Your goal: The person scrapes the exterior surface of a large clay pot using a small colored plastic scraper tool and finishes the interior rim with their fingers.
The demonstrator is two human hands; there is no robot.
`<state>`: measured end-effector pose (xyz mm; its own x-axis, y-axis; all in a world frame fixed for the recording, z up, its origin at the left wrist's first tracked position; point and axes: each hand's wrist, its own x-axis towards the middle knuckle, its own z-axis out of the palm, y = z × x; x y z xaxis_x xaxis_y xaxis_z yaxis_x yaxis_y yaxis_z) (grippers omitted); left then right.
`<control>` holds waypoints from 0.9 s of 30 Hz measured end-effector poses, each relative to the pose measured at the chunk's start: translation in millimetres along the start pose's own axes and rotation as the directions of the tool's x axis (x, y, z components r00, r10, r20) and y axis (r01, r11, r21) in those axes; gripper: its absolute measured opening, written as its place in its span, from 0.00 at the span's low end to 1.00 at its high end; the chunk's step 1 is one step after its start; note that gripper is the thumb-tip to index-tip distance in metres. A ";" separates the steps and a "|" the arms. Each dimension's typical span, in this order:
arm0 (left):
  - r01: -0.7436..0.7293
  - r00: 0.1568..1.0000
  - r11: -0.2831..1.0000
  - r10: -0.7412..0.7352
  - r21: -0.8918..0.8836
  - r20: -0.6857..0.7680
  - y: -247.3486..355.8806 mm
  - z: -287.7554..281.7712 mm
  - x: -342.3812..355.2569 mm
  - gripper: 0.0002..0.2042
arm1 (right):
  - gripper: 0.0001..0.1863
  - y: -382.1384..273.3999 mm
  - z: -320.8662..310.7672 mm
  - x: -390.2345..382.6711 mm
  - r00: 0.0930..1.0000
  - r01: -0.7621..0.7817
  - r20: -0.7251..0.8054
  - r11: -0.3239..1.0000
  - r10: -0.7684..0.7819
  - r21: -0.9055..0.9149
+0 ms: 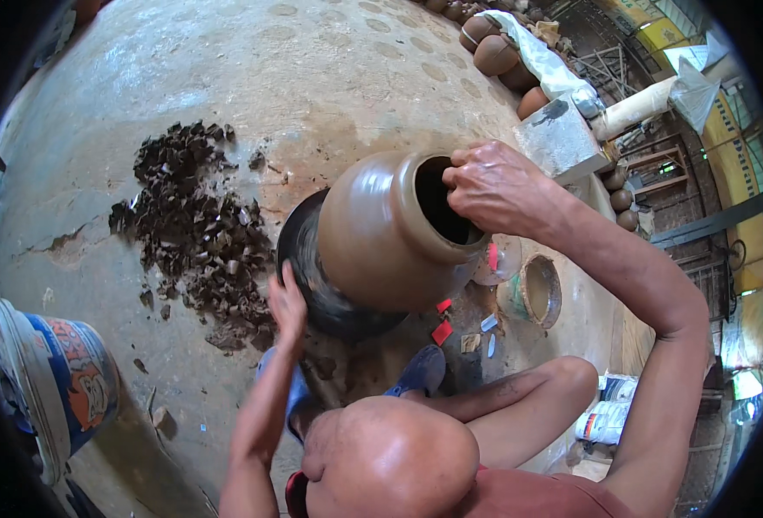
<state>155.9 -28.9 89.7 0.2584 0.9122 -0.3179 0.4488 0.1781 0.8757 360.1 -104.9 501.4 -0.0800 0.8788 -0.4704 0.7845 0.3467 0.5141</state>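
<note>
A large wet brown clay pot [360, 229] leans to the right, its open mouth facing me, on a dark round potter's wheel [347, 321] whose top looks streaked by motion. My right hand [504, 186] is closed on the pot's rim, its fingers curled over into the mouth, where the fingertips are hidden. Against the wheel's left edge rests my left hand [286, 306], fingers stretched out and holding nothing.
Dark clay scraps [196, 224] are heaped left of the wheel. A printed plastic bucket [62, 371] stands at the lower left. A clay-smeared tub [532, 293] and small red pieces [443, 332] lie right of the wheel. Finished round pots [495, 53] line the back near a pale block [563, 138].
</note>
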 end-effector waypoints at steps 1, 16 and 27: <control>0.031 1.000 0.996 -0.031 -0.086 -0.003 -19.2 1.2 -28.9 0.34 | 0.06 -1.1 2.7 0.9 1.000 -0.009 0.012 1.000 0.008 0.011; 0.018 0.998 0.996 -0.012 -0.084 0.069 -32.1 -3.4 -44.3 0.36 | 0.08 -3.7 0.5 8.3 0.998 -0.026 -0.044 0.987 0.033 0.157; 0.173 0.913 0.983 -0.139 -0.056 0.384 7.4 -33.9 32.4 0.39 | 0.07 -2.2 -9.1 19.1 0.997 -0.077 0.016 0.965 0.076 0.251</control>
<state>138.6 14.4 98.2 0.5021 0.6663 -0.5514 0.4378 0.3540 0.8264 351.2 -85.9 497.9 -0.0104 0.8971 -0.4417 0.9175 0.1841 0.3524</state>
